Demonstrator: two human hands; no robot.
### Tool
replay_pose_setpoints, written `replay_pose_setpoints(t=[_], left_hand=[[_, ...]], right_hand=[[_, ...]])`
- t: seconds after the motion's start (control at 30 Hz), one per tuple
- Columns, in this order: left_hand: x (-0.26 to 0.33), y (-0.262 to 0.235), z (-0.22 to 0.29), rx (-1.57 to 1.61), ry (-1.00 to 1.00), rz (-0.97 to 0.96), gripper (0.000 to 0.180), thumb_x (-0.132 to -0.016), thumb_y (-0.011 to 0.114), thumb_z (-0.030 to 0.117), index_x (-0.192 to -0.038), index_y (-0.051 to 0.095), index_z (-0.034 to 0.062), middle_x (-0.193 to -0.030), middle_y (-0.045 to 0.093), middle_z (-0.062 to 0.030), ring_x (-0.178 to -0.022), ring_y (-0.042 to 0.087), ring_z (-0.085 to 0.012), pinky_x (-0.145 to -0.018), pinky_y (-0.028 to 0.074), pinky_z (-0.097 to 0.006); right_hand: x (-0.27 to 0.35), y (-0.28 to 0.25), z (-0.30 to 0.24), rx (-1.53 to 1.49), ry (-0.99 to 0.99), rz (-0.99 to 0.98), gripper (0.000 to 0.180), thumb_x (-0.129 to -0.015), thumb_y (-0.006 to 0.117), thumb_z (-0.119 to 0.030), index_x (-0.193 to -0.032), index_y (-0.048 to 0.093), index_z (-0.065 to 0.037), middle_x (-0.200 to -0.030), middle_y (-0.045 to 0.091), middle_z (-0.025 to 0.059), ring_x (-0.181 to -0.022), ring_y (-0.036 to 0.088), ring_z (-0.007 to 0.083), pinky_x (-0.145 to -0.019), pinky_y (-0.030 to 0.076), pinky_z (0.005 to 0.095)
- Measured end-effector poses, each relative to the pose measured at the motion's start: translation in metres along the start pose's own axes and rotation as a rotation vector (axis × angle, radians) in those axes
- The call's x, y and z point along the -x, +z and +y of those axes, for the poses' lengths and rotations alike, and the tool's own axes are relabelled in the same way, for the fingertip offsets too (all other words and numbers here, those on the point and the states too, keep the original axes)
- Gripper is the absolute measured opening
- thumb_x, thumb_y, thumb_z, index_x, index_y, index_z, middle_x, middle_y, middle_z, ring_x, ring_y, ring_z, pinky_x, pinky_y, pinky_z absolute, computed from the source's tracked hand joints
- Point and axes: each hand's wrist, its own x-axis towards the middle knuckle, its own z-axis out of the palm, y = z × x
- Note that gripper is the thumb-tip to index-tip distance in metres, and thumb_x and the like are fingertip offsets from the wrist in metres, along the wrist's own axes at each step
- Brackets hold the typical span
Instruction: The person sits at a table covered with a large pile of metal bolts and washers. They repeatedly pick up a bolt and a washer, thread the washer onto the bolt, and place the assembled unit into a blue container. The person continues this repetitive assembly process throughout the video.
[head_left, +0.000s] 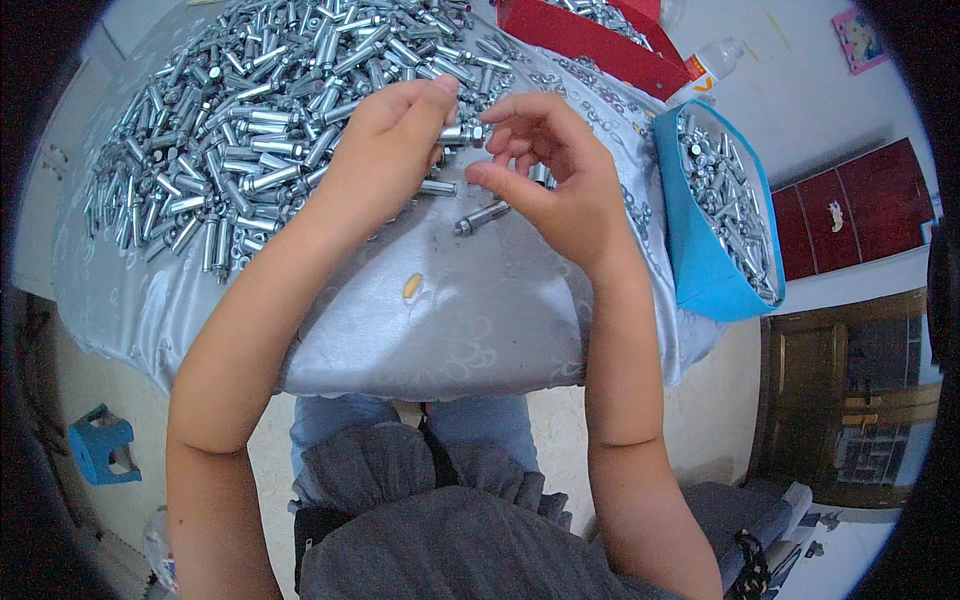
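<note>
My left hand is closed around a silver expansion bolt, whose nut end sticks out to the right. My right hand is beside that end, its fingers curved and thumb apart, with nothing visible gripped. A loose expansion bolt lies on the cloth below the right hand's thumb, and another bolt lies just under the left hand. To the left and beyond spreads a large pile of expansion bolts, partly hidden by my left hand.
A silver-grey cloth covers the table, with a small yellow oval piece on it. A blue fabric bin full of bolts stands at the right edge. Behind are a red box and a plastic bottle. Small washers or nuts lie scattered nearby.
</note>
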Motion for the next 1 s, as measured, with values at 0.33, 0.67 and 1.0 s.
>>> replay_pose_setpoints(t=[0.33, 0.67, 1.0], left_hand=[[0.001, 0.002, -0.003, -0.003, -0.056, -0.055, 0.031, -0.085, 0.047, 0.040, -0.070, 0.049, 0.0121, -0.047, 0.037, 0.0055, -0.037, 0.031, -0.0041, -0.035, 0.020, -0.020], [0.002, 0.004, -0.008, -0.057, -0.020, -0.068, 0.035, -0.088, 0.044, 0.031, -0.068, 0.051, 0.0025, -0.054, 0.042, 0.0021, -0.052, 0.037, -0.0069, -0.047, 0.030, -0.024], [0.001, 0.006, -0.009, -0.105, 0.090, 0.055, 0.034, -0.088, 0.043, 0.030, -0.070, 0.048, 0.0018, -0.055, 0.042, -0.0011, -0.051, 0.037, -0.0088, -0.047, 0.032, -0.026]], right_hand=[[0.003, -0.009, -0.005, 0.195, 0.071, -0.103, 0.020, -0.070, 0.068, -0.015, -0.084, 0.056, -0.008, -0.064, 0.052, -0.0003, -0.054, 0.044, 0.0080, -0.050, 0.038, 0.0206], [0.004, -0.002, -0.006, 0.154, 0.124, -0.113, 0.019, -0.079, 0.059, -0.022, -0.074, 0.054, -0.005, -0.056, 0.049, 0.0037, -0.052, 0.046, 0.0091, -0.047, 0.039, 0.0237], [0.003, -0.003, -0.012, -0.124, 0.467, -0.222, 0.032, -0.083, 0.055, -0.029, -0.062, 0.050, -0.004, -0.054, 0.046, -0.0003, -0.049, 0.041, 0.0058, -0.046, 0.035, 0.0198]])
